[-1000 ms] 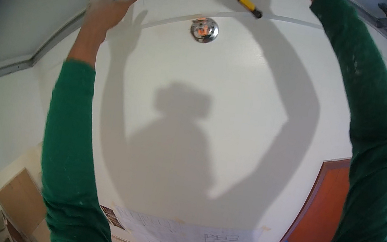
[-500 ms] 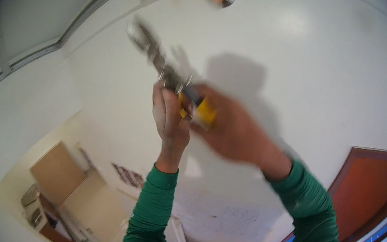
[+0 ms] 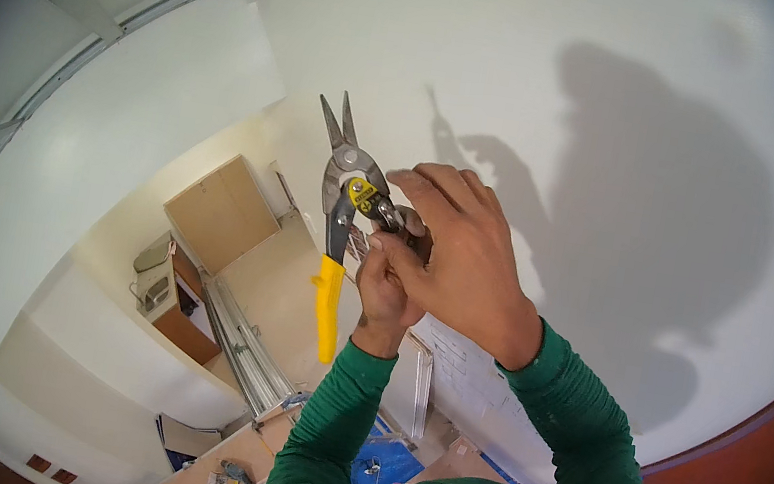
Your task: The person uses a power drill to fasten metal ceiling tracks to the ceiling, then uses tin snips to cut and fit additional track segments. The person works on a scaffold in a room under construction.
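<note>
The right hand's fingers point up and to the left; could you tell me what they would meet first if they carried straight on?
The right hand already rests on the tin snips, so their grey head comes first. Beyond the blades only the white wall shows, though depth is unclear.

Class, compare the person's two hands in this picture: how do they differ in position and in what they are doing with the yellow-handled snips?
The right hand lies in front, its back to the camera, fingers curled over the snips near the pivot. The left hand sits lower and behind it, mostly hidden, and its grip cannot be made out. The right hand looks larger, being nearer the camera. Both have green sleeves and meet at the tool.
</note>
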Motion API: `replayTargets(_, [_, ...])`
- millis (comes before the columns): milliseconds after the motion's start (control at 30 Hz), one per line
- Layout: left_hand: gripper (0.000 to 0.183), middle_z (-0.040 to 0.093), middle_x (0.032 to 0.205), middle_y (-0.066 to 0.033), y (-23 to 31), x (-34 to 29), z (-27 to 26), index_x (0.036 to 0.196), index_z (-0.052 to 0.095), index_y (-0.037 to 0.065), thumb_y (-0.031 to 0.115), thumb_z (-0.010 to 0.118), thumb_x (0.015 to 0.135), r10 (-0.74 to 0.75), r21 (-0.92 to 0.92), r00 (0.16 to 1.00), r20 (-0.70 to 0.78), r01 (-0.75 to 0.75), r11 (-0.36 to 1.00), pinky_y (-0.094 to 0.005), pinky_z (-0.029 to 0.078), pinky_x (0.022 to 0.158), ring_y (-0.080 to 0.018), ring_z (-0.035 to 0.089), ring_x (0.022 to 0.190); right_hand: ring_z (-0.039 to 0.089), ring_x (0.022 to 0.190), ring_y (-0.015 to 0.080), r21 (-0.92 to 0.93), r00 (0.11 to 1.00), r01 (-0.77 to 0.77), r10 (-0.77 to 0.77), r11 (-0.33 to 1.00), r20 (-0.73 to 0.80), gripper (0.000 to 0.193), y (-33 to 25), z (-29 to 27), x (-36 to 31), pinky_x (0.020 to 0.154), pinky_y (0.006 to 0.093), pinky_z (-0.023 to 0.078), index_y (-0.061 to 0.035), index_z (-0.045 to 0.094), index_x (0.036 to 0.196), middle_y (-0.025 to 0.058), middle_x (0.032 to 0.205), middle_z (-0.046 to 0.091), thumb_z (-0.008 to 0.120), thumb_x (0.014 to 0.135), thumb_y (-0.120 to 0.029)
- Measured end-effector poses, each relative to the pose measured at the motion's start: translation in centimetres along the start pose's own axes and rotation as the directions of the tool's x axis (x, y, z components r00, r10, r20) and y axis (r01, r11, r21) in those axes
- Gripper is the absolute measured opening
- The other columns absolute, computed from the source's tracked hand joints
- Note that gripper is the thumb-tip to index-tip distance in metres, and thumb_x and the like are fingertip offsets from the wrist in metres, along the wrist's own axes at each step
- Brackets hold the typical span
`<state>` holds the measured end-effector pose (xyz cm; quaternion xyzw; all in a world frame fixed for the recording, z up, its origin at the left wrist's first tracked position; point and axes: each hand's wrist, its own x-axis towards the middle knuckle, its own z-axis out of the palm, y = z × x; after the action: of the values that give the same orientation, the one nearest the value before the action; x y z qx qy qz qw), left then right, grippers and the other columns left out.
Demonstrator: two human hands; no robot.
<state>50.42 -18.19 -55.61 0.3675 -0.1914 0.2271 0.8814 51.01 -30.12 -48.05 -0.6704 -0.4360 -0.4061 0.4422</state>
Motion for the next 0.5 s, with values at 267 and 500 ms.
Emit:
replayTargets(267, [0.042,0.065,0.096,-0.0062,-0.4,0.9,-1.8,0.119,0.056,0.006,0.044,0.039,0.112,0.057,0.258,0.995,-0.081,-0.034,0.965,-0.0287,0.054,0.067,-0.0154,0.063,0.079,0.052,0.131,0.0391,0.59,0.903,-0.421,0.26,0.689,0.341,0.073,2.5,0.0,-5.4,0.108,0.0455,0.042,0.0091,0.042,0.145,0.0257,0.14,0.054,0.07,0.095,-0.037])
replayTargets(500, [0.033,0.063,0.087,-0.005,-1.8,0.8,1.0,0.107,0.055,0.0,0.033,0.052,0.11,0.202,0.832,0.965,0.168,-0.249,0.497,-0.0272,0.051,0.068,-0.0115,0.06,0.074,0.053,0.119,0.019,0.553,0.728,-0.664,0.267,0.503,0.632,0.075,4.6,-3.9,-4.8,0.103,0.034,0.043,-0.0013,0.044,0.149,0.0096,0.126,0.059,0.076,0.093,-0.039])
